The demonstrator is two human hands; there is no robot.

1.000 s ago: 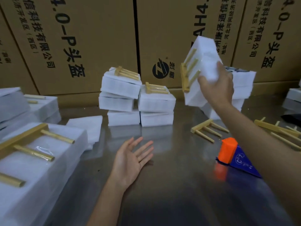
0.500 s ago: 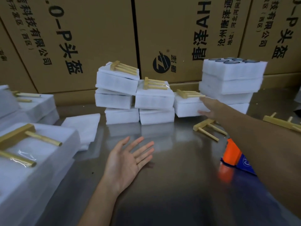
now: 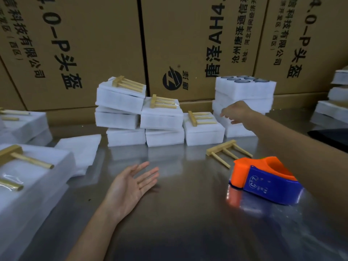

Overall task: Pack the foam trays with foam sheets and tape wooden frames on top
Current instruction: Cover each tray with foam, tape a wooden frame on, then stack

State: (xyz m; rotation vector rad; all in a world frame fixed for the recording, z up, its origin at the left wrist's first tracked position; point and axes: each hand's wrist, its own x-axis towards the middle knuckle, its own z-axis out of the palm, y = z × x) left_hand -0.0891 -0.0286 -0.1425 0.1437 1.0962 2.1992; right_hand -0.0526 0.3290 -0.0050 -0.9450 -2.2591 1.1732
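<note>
Foam trays [image 3: 244, 87] hold grey discs; left grip [image 3: 131, 183] flat open, right grip [image 3: 237, 112] loose, both empty.

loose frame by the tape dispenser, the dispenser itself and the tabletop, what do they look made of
Loose frame: pale unfinished wood or bamboo by its matte tan colour; a crossbar with round pegs.
Tape dispenser: moulded plastic, smooth orange and blue with a slight sheen.
Tabletop: probably stainless steel; grey and glossy, mirroring the foam packs.

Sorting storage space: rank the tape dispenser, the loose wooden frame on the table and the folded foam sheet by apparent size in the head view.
1. Foam sheet
2. Tape dispenser, nearer the camera, so its lead over the frame is unsure
3. Wooden frame
</note>
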